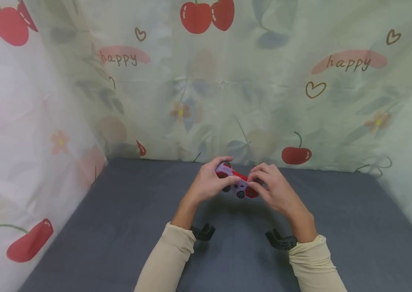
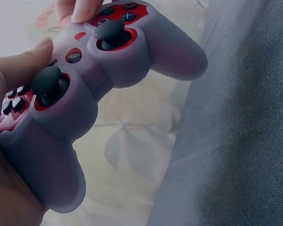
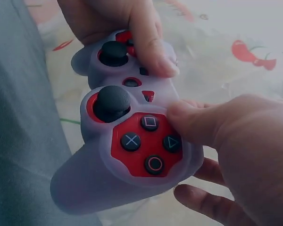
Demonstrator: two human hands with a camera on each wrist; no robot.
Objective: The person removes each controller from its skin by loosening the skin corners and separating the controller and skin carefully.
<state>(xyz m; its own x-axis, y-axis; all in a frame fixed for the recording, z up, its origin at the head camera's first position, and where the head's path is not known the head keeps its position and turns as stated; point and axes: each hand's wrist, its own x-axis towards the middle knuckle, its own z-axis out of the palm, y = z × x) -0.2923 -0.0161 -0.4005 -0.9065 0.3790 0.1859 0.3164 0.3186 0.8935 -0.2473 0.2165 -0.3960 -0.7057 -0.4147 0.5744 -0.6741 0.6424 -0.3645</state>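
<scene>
A red game controller (image 1: 240,185) with black sticks and buttons is held up above the table, wearing a translucent pale-purple silicone cover (image 3: 85,181). My left hand (image 1: 209,180) grips its left end, the thumb lying across the front near the middle. At the other end, my right hand (image 1: 277,190) pinches the upper edge of the cover beside the square and triangle buttons. In the right wrist view the face buttons (image 3: 148,143) show through the cover's opening. Both grips look wrapped by the cover in the left wrist view. The controller's back is hidden.
A dark grey cloth (image 1: 125,227) covers the table. Behind and at the sides hangs a pale curtain (image 1: 224,101) printed with cherries, leaves and the word "happy". Black wrist mounts (image 1: 280,240) stick out from both forearms.
</scene>
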